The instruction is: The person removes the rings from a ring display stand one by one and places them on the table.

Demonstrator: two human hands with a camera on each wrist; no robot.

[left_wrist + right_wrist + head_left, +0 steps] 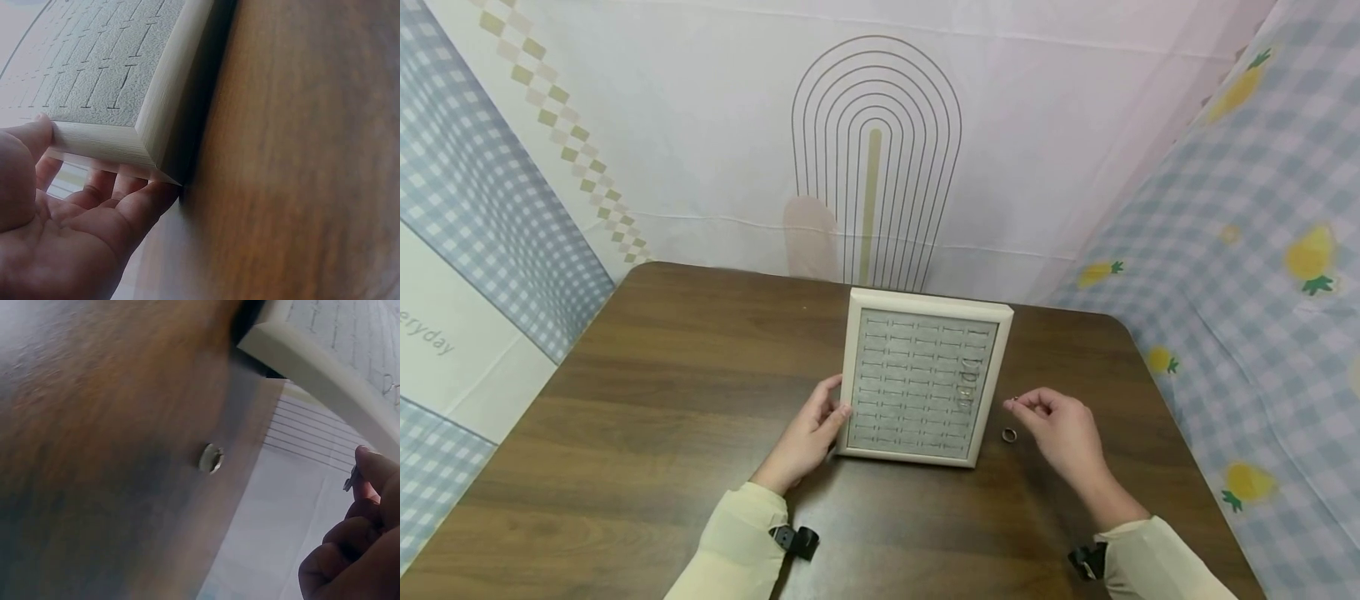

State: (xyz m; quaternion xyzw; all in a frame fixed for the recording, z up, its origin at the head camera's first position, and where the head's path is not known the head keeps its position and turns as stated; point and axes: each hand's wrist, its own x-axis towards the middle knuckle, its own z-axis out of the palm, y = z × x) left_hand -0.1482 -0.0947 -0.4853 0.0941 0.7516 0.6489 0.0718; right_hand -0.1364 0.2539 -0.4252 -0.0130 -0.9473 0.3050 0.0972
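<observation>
A ring display board with a cream frame and grey slotted padding stands tilted back on the table. My left hand grips its left edge, thumb on the front of the frame and fingers behind, as the left wrist view shows near the corner. Several rings sit in the slots of the right-hand column. To the right of the board, my right hand pinches a small ring between thumb and forefinger. Another ring lies on the tabletop below that hand, beside the board's lower right corner.
The brown wooden table has its back edge against a white cloth with an arch pattern. Blue checked cloth hangs along the right side, and a similar one on the left. Each wrist wears a black strap.
</observation>
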